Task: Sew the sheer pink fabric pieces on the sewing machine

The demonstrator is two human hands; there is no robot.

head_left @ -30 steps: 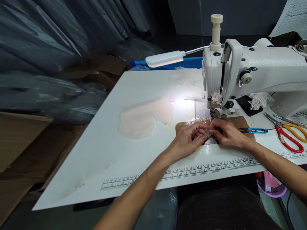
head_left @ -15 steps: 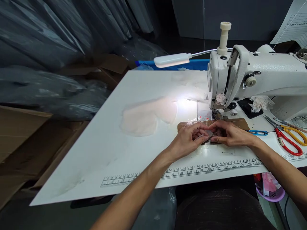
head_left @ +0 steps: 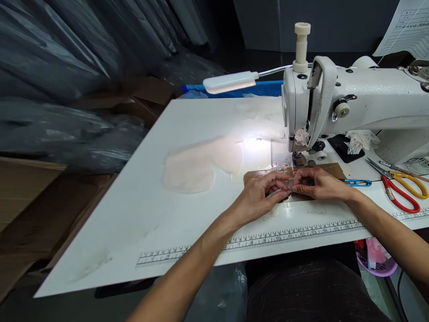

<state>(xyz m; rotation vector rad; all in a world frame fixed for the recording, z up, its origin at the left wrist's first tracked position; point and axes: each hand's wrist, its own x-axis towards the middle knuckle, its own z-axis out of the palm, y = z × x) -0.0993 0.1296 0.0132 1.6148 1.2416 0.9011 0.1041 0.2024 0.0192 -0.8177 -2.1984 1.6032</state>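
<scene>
My left hand (head_left: 259, 194) is closed, its thumb and fingers pinching a small piece of thin, pale, sheer fabric (head_left: 288, 183). Facing it, my right hand (head_left: 318, 184) pinches the same piece at its right edge, fingertips close to those of the left. Much of the piece is hidden by my fingers. Both hands are over a strip of brown tape (head_left: 335, 169) stuck on the white table (head_left: 134, 214), just in front of the presser foot (head_left: 296, 158) of the white sewing machine (head_left: 375, 96).
Right of my hands lie blue thread snips (head_left: 358, 183) and scissors (head_left: 404, 201) with red and yellow handles. Sheer pale fabric pieces (head_left: 194, 172) lie to the left. A lamp (head_left: 231, 82) shines above. A printed ruler (head_left: 254, 241) follows the front edge; a purple basket (head_left: 385, 269) hangs below.
My right fingertips have drawn together in a tighter pinch on the fabric, close to my left fingertips. The camera has turned slightly, so the scene sits a little further left.
</scene>
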